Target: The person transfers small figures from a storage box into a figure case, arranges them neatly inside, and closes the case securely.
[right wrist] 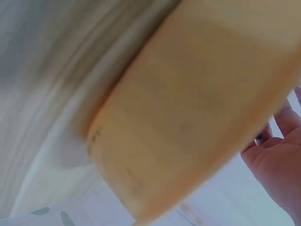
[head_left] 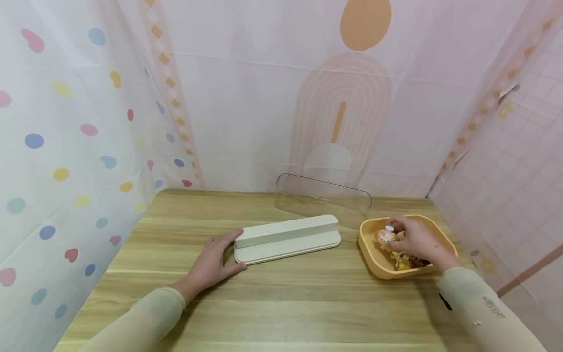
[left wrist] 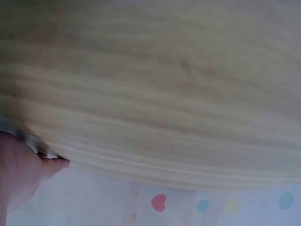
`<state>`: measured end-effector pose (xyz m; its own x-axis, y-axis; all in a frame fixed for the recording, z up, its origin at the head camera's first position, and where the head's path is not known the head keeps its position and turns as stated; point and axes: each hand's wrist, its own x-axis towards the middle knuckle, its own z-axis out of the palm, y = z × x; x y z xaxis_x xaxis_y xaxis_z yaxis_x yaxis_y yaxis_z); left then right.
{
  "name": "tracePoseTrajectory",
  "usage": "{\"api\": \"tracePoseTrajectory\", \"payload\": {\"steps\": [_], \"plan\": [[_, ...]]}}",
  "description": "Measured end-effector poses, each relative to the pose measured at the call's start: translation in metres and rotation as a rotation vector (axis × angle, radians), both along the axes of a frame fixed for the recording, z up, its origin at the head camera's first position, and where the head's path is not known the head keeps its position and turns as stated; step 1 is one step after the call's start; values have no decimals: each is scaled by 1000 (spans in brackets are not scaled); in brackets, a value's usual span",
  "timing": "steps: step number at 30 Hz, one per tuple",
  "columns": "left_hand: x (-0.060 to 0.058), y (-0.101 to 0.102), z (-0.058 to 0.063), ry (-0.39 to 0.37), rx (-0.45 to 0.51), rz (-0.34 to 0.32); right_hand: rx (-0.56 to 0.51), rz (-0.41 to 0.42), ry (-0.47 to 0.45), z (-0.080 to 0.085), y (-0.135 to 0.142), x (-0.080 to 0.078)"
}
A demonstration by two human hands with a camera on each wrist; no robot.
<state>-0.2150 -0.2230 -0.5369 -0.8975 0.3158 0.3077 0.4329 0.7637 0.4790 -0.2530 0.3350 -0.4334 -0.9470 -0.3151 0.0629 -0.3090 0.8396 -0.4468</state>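
Note:
A long cream two-step display base (head_left: 288, 238) lies on the wooden table. My left hand (head_left: 211, 261) holds its left end, thumb at the near corner and fingers at the far one. In the left wrist view only part of the left hand (left wrist: 28, 172) shows, at the lower left. Over a yellow-orange tray (head_left: 374, 259), my right hand (head_left: 415, 239) pinches a small figurine (head_left: 387, 236) with a white hat. Other small figurines (head_left: 402, 263) lie in the tray below the hand. The tray's side wall (right wrist: 178, 108) hides part of the right hand (right wrist: 277, 155) in the right wrist view.
A clear plastic cover (head_left: 323, 195) stands behind the base, near the table's back edge. Patterned curtains (head_left: 246, 122) hang behind the table and along both sides. Wooden table surface (head_left: 299, 303) extends in front of the base.

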Motion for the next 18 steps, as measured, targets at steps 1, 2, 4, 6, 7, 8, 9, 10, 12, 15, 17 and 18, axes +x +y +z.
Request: {"api": "tracePoseTrajectory", "payload": {"steps": [1, 2, 4, 6, 7, 8, 9, 10, 12, 15, 17, 18], "plan": [[0, 0, 0, -6, 0, 1, -16, -15, -16, 3, 0, 0], [0, 0, 0, -7, -2, 2, -29, -29, -27, 6, 0, 0], [0, -1, 1, -13, 0, 5, -68, -44, -41, 13, -2, 0], [0, -1, 1, -13, 5, 9, -108, -44, -47, 20, -6, 0], [0, -2, 1, -8, 6, 9, -126, -40, -48, 24, -10, -1], [0, -2, 2, -5, 9, 10, -134, -28, -42, 27, -14, -2], [0, -2, 2, -3, 11, 10, -151, -16, -44, 29, -19, -3], [0, -2, 2, 1, 14, 9, -164, -7, -46, 31, -24, -4], [-1, -2, 3, 6, 16, 6, -170, 9, -45, 34, -36, -6], [0, -1, 3, 3, 13, -1, -182, 47, -45, 33, -54, -10], [0, -1, 3, -8, 12, -1, -181, 73, -38, 31, -67, -13], [0, -1, 3, -13, 11, -1, -186, 84, -37, 30, -73, -15]]}}
